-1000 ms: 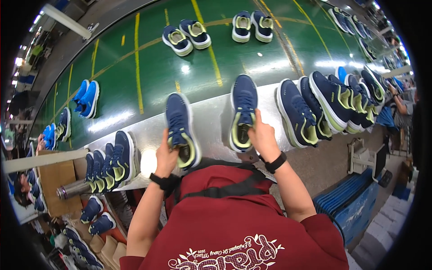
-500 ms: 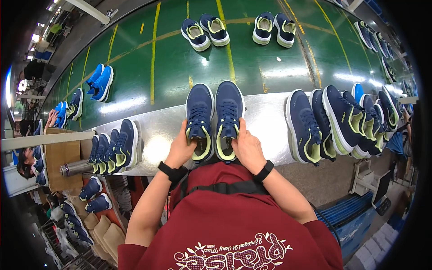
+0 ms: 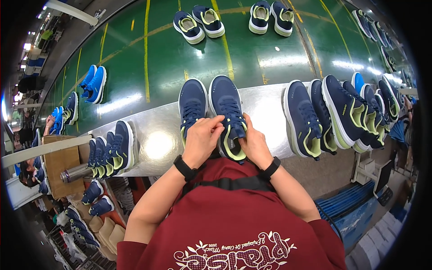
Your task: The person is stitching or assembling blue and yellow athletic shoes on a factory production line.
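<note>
Change: a second ago the two navy shoes stand apart on the surface (image 3: pixel 270 108), one under each hand; half a second ago they are drawn side by side; now both hands meet over the right shoe alone.
Right shoe (image 3: pixel 230 116): upright on the steel surface, toe pointing away from the person, heel at the near edge, touching the left shoe along its inner side.
Left shoe (image 3: pixel 192 105): just left of the right shoe, parallel to it, partly covered at the heel by the left hand.
Left hand (image 3: pixel 202 140): reaches across the left shoe's heel; its fingertips (image 3: pixel 219 120) are curled and pinch at the laces or tongue of the right shoe.
Right hand (image 3: pixel 254 145): lies against the right shoe's outer side near the collar, fingers pressed to the upper; whether it pinches a lace cannot be told.
Meaning of the change: the pairing appears finished, and the work seems to have moved to the lacing or tongue of the right shoe.
Row of shoes (image 3: pixel 342 114): navy with yellow-green lining, leaning on their sides, right of the right shoe.
Small row (image 3: pixel 112 150): similar shoes, left of the left shoe on the same surface.
Belt (image 3: pixel 171 58): green, beyond the right shoe's toe, carrying further pairs.
Flask (image 3: pixel 76 173): steel, lying left of the small row.
</note>
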The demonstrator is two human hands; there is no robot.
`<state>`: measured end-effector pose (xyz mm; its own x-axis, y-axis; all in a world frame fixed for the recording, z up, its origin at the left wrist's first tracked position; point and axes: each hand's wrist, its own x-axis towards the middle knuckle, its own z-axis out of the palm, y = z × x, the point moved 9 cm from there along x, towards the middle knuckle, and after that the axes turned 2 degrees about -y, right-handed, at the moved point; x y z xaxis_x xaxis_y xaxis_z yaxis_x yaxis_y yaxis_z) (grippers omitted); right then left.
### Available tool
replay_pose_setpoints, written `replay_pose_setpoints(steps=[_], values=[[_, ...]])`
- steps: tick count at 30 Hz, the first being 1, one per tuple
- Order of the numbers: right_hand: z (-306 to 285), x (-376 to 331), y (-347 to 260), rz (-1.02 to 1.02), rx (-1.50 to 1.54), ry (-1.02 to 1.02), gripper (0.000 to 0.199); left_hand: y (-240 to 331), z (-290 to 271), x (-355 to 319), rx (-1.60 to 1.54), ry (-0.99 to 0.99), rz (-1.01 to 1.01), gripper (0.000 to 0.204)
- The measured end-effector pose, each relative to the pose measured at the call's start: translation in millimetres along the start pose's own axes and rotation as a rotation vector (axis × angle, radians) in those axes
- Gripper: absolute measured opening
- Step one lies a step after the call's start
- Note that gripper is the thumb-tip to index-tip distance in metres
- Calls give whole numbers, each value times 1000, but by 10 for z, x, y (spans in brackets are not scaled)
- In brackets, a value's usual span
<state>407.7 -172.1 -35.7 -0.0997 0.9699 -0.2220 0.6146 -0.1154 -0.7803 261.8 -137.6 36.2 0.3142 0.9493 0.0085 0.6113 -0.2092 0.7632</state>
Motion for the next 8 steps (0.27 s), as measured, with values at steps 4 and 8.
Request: replay_pose_setpoints(steps=[4, 8], values=[[10, -14, -28, 24, -10, -27, 74, -173, 52, 26, -145, -47, -183, 26], [10, 10, -58, 22, -104, -49, 78, -201, 48, 65, -179, -106, -275, 25]])
